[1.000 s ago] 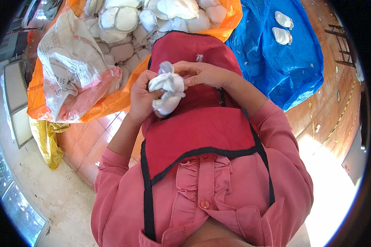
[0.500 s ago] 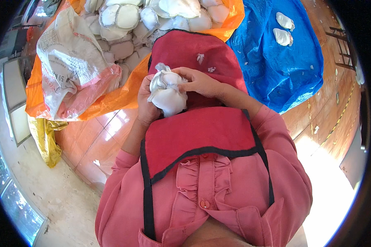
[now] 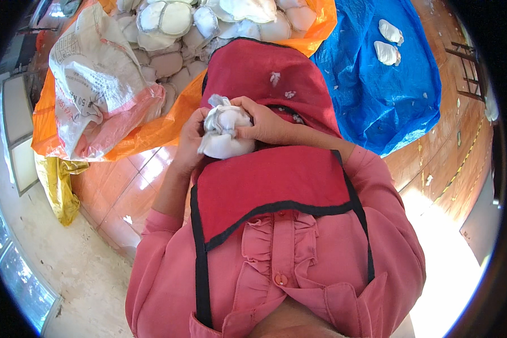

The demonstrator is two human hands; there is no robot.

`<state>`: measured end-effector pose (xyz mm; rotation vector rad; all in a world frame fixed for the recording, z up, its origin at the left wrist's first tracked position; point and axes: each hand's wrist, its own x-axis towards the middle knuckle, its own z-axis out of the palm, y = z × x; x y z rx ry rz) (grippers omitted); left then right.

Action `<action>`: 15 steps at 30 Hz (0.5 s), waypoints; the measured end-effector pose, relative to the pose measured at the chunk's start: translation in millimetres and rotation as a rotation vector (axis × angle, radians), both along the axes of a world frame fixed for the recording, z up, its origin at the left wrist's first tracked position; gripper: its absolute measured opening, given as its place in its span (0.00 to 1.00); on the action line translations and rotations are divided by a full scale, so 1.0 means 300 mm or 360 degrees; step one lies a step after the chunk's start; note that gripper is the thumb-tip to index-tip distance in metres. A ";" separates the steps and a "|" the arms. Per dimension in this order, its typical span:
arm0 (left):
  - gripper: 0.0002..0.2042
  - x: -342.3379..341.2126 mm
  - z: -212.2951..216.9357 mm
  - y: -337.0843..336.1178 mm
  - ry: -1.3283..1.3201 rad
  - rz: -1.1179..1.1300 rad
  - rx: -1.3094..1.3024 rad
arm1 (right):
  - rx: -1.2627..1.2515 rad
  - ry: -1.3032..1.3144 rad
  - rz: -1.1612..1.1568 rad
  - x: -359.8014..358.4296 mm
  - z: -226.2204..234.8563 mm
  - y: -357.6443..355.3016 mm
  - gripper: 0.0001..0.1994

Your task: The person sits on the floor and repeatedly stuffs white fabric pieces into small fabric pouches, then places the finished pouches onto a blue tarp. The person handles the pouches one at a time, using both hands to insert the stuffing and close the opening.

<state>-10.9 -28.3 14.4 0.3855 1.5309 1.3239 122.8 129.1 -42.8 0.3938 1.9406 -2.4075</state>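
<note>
Over my red apron [image 3: 270,177], both hands hold a soft white stuffed cloth piece [image 3: 226,146], with gathered grey-white fabric bunched at its top. My left hand [image 3: 190,139] is wrapped round its left side, fingers partly hidden behind it. From the other side my right hand [image 3: 259,119] grips the upper part, thumb pressed into the cloth and fingers curled over the edge. Beyond them lies a heap of flat white padded cloth pieces [image 3: 174,19] with stitched rims.
An orange plastic sheet [image 3: 177,115] lies under the heap, and a printed white woven sack [image 3: 98,73] rests on its left part. To the right, a blue plastic sheet [image 3: 372,107] bears two white stuffed pieces [image 3: 387,53]. A yellow bag [image 3: 62,191] sits by the left wall.
The stuffed piece has tilted and shifted slightly. My right hand has moved its thumb lower on the cloth, and my left hand has drawn a little to the left.
</note>
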 end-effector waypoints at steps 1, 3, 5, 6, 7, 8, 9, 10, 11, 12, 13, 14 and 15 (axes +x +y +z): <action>0.11 -0.031 0.002 -0.018 -0.0119 -0.0066 0.0010 | 0.0010 0.0002 -0.0001 0.003 -0.005 -0.006 0.33; 0.11 -0.080 0.013 -0.047 -0.0244 -0.0190 -0.0043 | 0.0024 0.0013 0.0017 0.008 -0.003 -0.015 0.35; 0.10 -0.127 0.014 -0.043 -0.0258 -0.0331 -0.0161 | 0.0129 -0.0054 0.0100 0.002 0.024 -0.007 0.35; 0.09 -0.122 0.015 -0.030 -0.0144 -0.0380 -0.0217 | 0.0182 -0.0087 0.0139 -0.001 0.035 -0.005 0.35; 0.10 -0.116 0.027 -0.017 -0.0108 -0.0395 -0.0292 | 0.0208 -0.0111 0.0155 -0.002 0.029 -0.012 0.35; 0.10 -0.110 0.045 0.005 -0.0073 -0.0416 -0.0361 | 0.0238 -0.0138 0.0165 -0.003 0.022 -0.016 0.36; 0.11 -0.105 0.058 0.021 -0.0037 -0.0437 -0.0430 | 0.0269 -0.0165 0.0175 -0.006 0.019 -0.019 0.36; 0.12 -0.098 0.066 0.032 -0.0068 -0.0400 -0.0421 | 0.0285 -0.0169 0.0172 -0.007 0.022 -0.017 0.36; 0.13 -0.091 0.072 0.038 -0.0103 -0.0363 -0.0416 | 0.0297 -0.0175 0.0171 -0.010 0.033 -0.016 0.36; 0.14 -0.086 0.074 0.039 -0.0138 -0.0325 -0.0411 | 0.0309 -0.0182 0.0169 -0.012 0.041 -0.016 0.37; 0.16 -0.086 0.071 0.035 -0.0130 -0.0334 -0.0354 | 0.0356 -0.0194 0.0167 -0.014 0.046 -0.018 0.37; 0.17 -0.085 0.068 0.028 -0.0123 -0.0339 -0.0300 | 0.0400 -0.0206 0.0167 -0.014 0.050 -0.023 0.37; 0.18 -0.083 0.067 0.021 -0.0116 -0.0344 -0.0246 | 0.0444 -0.0217 0.0169 -0.013 0.051 -0.026 0.37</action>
